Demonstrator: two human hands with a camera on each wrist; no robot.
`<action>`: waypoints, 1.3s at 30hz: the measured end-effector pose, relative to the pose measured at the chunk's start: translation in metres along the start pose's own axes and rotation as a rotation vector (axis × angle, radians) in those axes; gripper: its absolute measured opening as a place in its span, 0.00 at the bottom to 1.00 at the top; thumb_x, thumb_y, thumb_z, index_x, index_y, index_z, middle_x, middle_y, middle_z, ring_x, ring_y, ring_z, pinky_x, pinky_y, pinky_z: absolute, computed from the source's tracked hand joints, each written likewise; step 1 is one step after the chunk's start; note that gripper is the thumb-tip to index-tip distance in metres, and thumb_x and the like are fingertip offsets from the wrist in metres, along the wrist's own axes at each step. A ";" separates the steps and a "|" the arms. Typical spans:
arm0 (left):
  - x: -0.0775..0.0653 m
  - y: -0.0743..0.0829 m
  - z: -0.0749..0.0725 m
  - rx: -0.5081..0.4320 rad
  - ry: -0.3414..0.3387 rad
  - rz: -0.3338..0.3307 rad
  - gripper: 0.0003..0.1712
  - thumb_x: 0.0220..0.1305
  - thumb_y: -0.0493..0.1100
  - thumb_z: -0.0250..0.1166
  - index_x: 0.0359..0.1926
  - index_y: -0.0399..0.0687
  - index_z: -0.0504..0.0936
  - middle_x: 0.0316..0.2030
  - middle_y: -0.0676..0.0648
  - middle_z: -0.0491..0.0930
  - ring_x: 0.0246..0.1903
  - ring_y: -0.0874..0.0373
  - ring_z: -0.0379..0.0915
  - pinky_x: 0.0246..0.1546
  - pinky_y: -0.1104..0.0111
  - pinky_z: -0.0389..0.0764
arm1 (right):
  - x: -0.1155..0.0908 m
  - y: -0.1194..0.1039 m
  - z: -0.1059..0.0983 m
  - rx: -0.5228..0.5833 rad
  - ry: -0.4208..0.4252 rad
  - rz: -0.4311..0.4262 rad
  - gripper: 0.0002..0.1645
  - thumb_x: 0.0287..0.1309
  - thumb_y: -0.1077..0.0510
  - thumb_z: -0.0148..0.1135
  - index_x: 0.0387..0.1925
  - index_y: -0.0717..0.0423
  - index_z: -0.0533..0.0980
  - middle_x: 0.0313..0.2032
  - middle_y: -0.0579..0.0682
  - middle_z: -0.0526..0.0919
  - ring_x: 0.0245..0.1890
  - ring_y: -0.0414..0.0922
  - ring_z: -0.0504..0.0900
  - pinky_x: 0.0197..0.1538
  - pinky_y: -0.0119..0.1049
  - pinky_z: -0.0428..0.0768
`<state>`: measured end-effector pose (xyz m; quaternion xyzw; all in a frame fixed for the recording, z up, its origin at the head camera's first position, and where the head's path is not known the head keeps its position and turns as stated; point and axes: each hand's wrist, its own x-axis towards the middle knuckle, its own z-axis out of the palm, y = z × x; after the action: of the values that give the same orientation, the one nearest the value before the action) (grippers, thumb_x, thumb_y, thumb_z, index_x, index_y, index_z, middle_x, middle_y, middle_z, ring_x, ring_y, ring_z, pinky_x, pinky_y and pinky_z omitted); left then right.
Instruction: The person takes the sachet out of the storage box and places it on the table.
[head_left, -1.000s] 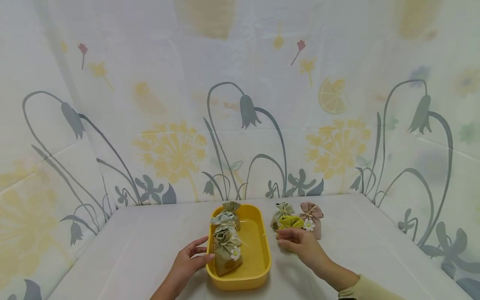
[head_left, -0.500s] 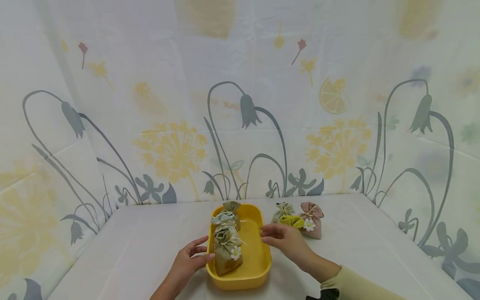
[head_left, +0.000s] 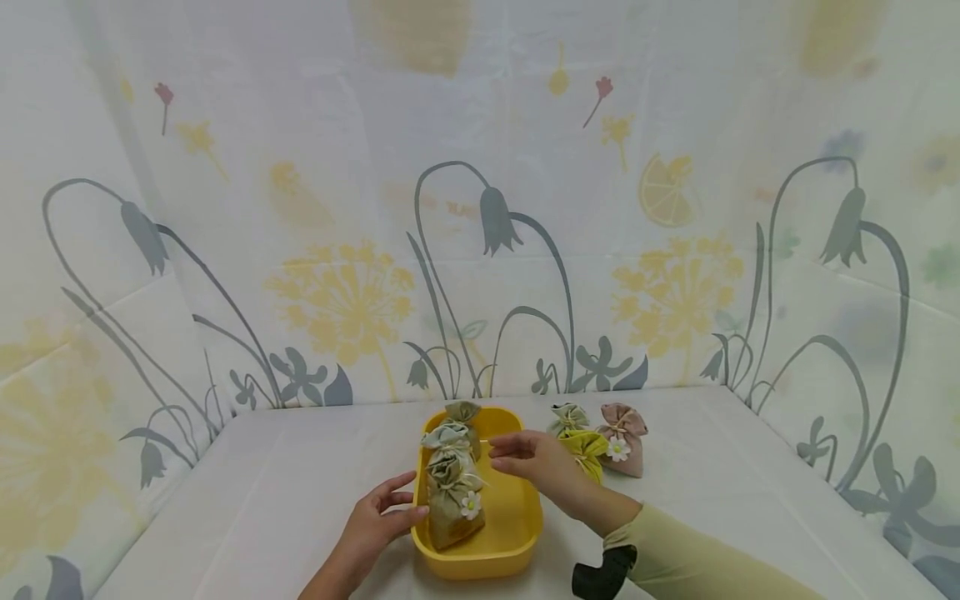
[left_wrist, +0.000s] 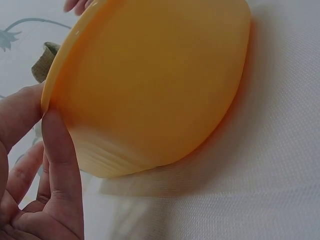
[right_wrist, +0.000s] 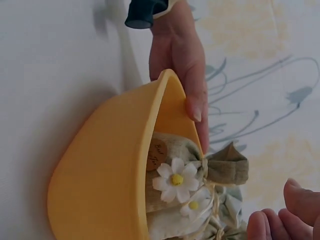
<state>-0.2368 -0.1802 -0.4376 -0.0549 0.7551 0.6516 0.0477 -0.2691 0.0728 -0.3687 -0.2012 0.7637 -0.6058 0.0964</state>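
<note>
In the head view a yellow plastic tub (head_left: pixel 517 542) stands on the table. Several drawstring sachets line its left side; the nearest is an olive sachet (head_left: pixel 450 521) with a white daisy. My left hand (head_left: pixel 386 512) pinches the tub's left rim, thumb inside it, as the left wrist view of that hand (left_wrist: pixel 55 170) confirms. My right hand (head_left: pixel 536 462) hovers over the tub's right side, close to the sachets. Its fingers are loosely bent, and nothing shows between fingers and thumb in the right wrist view (right_wrist: pixel 295 215).
Right of the tub lie a yellow-green sachet (head_left: pixel 588 450), a pink sachet (head_left: pixel 628 457) with a daisy, and a pale green sachet (head_left: pixel 567 417). A flower-printed curtain (head_left: pixel 480 283) closes off the back of the white table (head_left: pixel 300 467).
My right hand has moved left, from the loose sachets to above the tub. The pale string that stuck out at its fingertips no longer shows. My left hand stays on the rim.
</note>
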 end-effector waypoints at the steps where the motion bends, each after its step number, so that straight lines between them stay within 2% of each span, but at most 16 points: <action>1: 0.000 0.000 0.000 0.001 0.001 0.000 0.45 0.47 0.48 0.74 0.64 0.36 0.65 0.43 0.41 0.75 0.37 0.56 0.76 0.40 0.62 0.81 | 0.002 -0.001 0.002 0.001 -0.006 0.000 0.21 0.56 0.58 0.64 0.50 0.66 0.76 0.42 0.54 0.82 0.43 0.47 0.80 0.48 0.39 0.78; 10: 0.001 0.000 -0.001 0.013 0.005 -0.021 0.46 0.47 0.49 0.74 0.64 0.37 0.64 0.44 0.41 0.75 0.39 0.56 0.75 0.41 0.61 0.80 | 0.018 0.001 0.012 0.007 -0.084 0.011 0.23 0.58 0.61 0.62 0.53 0.70 0.72 0.46 0.60 0.79 0.45 0.49 0.79 0.51 0.43 0.76; 16: 0.001 0.000 -0.002 0.013 0.003 -0.019 0.46 0.48 0.49 0.74 0.64 0.37 0.64 0.45 0.41 0.74 0.38 0.56 0.75 0.41 0.61 0.80 | 0.030 0.003 0.020 -0.031 -0.134 0.014 0.25 0.57 0.59 0.64 0.53 0.69 0.73 0.44 0.54 0.80 0.46 0.49 0.78 0.53 0.44 0.75; 24: 0.002 -0.001 -0.002 0.024 -0.001 -0.019 0.46 0.48 0.49 0.73 0.65 0.38 0.64 0.45 0.41 0.75 0.39 0.55 0.76 0.41 0.61 0.80 | 0.040 0.008 0.037 -0.128 -0.149 0.028 0.22 0.53 0.60 0.67 0.50 0.64 0.77 0.39 0.49 0.80 0.40 0.44 0.77 0.46 0.39 0.79; 28: 0.001 0.000 -0.001 0.020 -0.001 -0.020 0.45 0.48 0.49 0.73 0.65 0.37 0.65 0.45 0.41 0.75 0.39 0.55 0.76 0.41 0.61 0.80 | 0.039 0.008 0.041 -0.170 -0.152 0.053 0.21 0.51 0.59 0.68 0.48 0.63 0.78 0.35 0.47 0.79 0.36 0.43 0.76 0.42 0.37 0.80; 31: 0.001 0.000 -0.001 0.020 0.000 -0.018 0.44 0.49 0.48 0.73 0.64 0.38 0.65 0.45 0.40 0.75 0.39 0.55 0.76 0.41 0.61 0.80 | 0.035 0.007 0.042 -0.163 -0.166 0.089 0.18 0.51 0.58 0.68 0.44 0.62 0.80 0.34 0.47 0.79 0.34 0.43 0.76 0.43 0.38 0.79; 36: 0.001 0.001 -0.001 0.021 0.006 -0.020 0.42 0.51 0.46 0.72 0.64 0.38 0.65 0.45 0.41 0.75 0.39 0.55 0.76 0.41 0.61 0.80 | 0.027 0.004 0.040 -0.132 -0.174 0.148 0.19 0.52 0.57 0.68 0.45 0.61 0.80 0.37 0.48 0.81 0.38 0.43 0.77 0.48 0.44 0.77; 39: 0.000 0.001 0.000 0.014 0.006 -0.020 0.42 0.51 0.45 0.72 0.64 0.37 0.65 0.45 0.40 0.75 0.39 0.55 0.76 0.41 0.61 0.80 | 0.021 0.004 0.039 -0.109 -0.155 0.147 0.20 0.52 0.57 0.68 0.46 0.63 0.79 0.39 0.49 0.81 0.40 0.44 0.78 0.48 0.46 0.77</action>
<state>-0.2374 -0.1803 -0.4363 -0.0639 0.7592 0.6456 0.0523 -0.2739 0.0302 -0.3805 -0.1958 0.7985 -0.5373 0.1883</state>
